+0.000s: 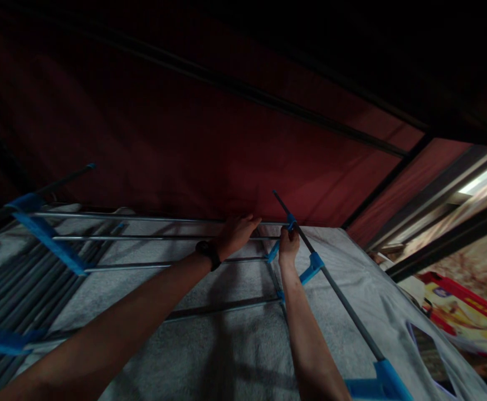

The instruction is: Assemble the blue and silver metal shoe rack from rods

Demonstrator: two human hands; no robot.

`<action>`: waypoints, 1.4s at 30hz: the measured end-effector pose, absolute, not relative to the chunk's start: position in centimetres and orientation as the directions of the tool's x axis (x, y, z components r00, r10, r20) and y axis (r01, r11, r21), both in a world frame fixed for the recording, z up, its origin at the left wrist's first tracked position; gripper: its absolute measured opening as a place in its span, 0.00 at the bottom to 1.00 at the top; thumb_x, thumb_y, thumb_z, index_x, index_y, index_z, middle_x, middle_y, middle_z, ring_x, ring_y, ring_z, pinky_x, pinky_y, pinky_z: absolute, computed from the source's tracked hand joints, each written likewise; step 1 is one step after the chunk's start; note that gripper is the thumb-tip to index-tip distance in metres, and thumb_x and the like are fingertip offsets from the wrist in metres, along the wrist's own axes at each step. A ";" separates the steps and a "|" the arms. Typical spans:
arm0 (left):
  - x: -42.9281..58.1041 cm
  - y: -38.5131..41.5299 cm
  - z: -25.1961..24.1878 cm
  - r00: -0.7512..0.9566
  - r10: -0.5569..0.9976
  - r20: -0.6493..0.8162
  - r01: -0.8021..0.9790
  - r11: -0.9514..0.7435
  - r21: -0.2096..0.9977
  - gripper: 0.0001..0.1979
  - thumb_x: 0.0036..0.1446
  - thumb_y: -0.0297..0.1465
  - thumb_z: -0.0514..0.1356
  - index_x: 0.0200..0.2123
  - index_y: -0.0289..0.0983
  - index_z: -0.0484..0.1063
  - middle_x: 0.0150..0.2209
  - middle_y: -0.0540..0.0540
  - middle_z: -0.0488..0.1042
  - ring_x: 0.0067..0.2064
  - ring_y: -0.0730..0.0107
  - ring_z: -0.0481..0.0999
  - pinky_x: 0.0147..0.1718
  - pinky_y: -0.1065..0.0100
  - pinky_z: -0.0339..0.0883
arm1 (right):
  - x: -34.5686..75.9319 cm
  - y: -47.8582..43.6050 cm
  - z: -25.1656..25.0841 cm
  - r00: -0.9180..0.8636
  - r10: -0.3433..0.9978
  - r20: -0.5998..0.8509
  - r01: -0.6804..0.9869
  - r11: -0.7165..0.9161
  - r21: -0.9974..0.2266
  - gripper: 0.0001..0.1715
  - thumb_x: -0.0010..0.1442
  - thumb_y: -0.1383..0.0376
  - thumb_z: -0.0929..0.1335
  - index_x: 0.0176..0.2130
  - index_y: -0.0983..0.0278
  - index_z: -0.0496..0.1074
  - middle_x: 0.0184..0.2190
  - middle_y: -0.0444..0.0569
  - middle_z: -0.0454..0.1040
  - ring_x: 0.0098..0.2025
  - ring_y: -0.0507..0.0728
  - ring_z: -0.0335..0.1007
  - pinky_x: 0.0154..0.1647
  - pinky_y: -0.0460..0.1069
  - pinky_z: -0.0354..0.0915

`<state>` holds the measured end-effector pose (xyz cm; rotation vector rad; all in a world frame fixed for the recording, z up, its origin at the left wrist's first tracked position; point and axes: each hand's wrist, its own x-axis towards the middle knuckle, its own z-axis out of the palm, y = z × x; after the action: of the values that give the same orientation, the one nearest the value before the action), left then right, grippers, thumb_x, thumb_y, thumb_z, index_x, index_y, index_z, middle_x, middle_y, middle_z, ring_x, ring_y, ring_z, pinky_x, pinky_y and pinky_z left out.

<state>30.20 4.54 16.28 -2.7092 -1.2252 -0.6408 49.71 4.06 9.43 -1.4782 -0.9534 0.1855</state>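
A rack frame of grey metal tubes joined by blue plastic connectors lies across a pale, fuzzy cloth. My left hand (pixel 235 239), with a dark band at its wrist, is closed over the rearmost metal tube (pixel 168 218); its fingertips point right and are partly hidden. To its right, my right hand (pixel 288 245) is closed around a blue connector (pixel 273 252) beside the long slanting side tube (pixel 344 298). Another blue connector (pixel 312 267) sits on that tube, just right of my wrist. At the left, a blue connector (pixel 55 239) holds the other tube ends.
Several loose grey tubes (pixel 13 289) lie at the left on the cloth (pixel 339 328). A dark red fabric wall (pixel 176 145) rises behind. A phone-like dark object (pixel 429 353) and a red-yellow package (pixel 469 312) are at the right, near a dark frame bar (pixel 456 236).
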 end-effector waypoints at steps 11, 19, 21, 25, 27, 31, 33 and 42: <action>30.2 4.4 16.5 0.578 0.706 0.410 0.743 -0.663 0.095 0.25 0.65 0.20 0.51 0.62 0.39 0.70 0.57 0.40 0.76 0.54 0.61 0.78 0.51 0.63 0.72 | 49.5 3.6 9.5 0.615 0.646 0.452 0.453 0.180 -0.873 0.23 0.58 0.53 0.61 0.44 0.64 0.72 0.44 0.54 0.77 0.50 0.61 0.69 0.57 0.55 0.62; 29.9 4.7 15.9 0.578 0.700 0.418 0.740 -0.666 0.092 0.27 0.65 0.21 0.51 0.64 0.41 0.67 0.61 0.42 0.73 0.58 0.60 0.76 0.55 0.60 0.70 | 49.9 4.0 8.9 0.616 0.653 0.441 0.439 0.180 -0.880 0.26 0.56 0.52 0.61 0.46 0.65 0.73 0.45 0.56 0.77 0.51 0.62 0.71 0.56 0.55 0.62; 29.9 4.9 15.8 0.584 0.694 0.421 0.733 -0.674 0.092 0.27 0.64 0.21 0.51 0.65 0.41 0.67 0.61 0.42 0.73 0.57 0.60 0.76 0.55 0.60 0.70 | 49.9 4.1 8.9 0.611 0.652 0.449 0.448 0.183 -0.875 0.26 0.56 0.52 0.61 0.46 0.65 0.73 0.45 0.56 0.77 0.51 0.62 0.71 0.56 0.55 0.63; 29.8 4.9 16.0 0.604 0.685 0.408 0.722 -0.687 0.084 0.27 0.64 0.21 0.52 0.64 0.40 0.67 0.59 0.42 0.74 0.56 0.60 0.77 0.53 0.60 0.71 | 50.0 4.3 8.6 0.622 0.636 0.457 0.468 0.166 -0.868 0.24 0.56 0.53 0.62 0.45 0.64 0.73 0.45 0.55 0.78 0.50 0.62 0.71 0.55 0.56 0.63; 29.8 5.0 16.0 0.605 0.683 0.410 0.722 -0.687 0.079 0.27 0.63 0.21 0.52 0.64 0.40 0.68 0.59 0.42 0.75 0.56 0.60 0.77 0.52 0.62 0.71 | 50.1 4.4 8.4 0.620 0.639 0.455 0.463 0.170 -0.870 0.23 0.56 0.54 0.62 0.45 0.63 0.73 0.44 0.54 0.78 0.48 0.61 0.71 0.55 0.55 0.64; 29.7 5.5 15.6 0.611 0.665 0.430 0.707 -0.703 0.084 0.27 0.63 0.20 0.51 0.63 0.40 0.69 0.58 0.43 0.76 0.55 0.62 0.78 0.51 0.63 0.71 | 50.3 4.5 8.3 0.599 0.662 0.450 0.451 0.185 -0.873 0.23 0.56 0.54 0.61 0.44 0.64 0.73 0.43 0.53 0.78 0.46 0.60 0.72 0.53 0.55 0.64; 29.6 5.8 15.4 0.617 0.660 0.429 0.698 -0.710 0.090 0.27 0.63 0.20 0.51 0.63 0.40 0.69 0.58 0.43 0.76 0.55 0.62 0.78 0.50 0.63 0.72 | 50.4 4.5 8.3 0.590 0.669 0.451 0.461 0.180 -0.869 0.23 0.56 0.54 0.61 0.43 0.64 0.73 0.43 0.55 0.78 0.47 0.61 0.72 0.53 0.55 0.64; 29.3 5.9 15.4 0.635 0.634 0.442 0.660 -0.742 0.115 0.26 0.62 0.18 0.52 0.61 0.38 0.70 0.57 0.43 0.77 0.55 0.62 0.78 0.50 0.64 0.72 | 50.3 4.2 8.6 0.592 0.652 0.474 0.494 0.171 -0.853 0.20 0.55 0.55 0.61 0.40 0.63 0.73 0.41 0.54 0.78 0.47 0.61 0.70 0.54 0.56 0.64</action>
<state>29.28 5.87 15.44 -2.7881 -1.1044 -0.7194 50.28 4.22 8.57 -1.4722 -1.0278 0.1463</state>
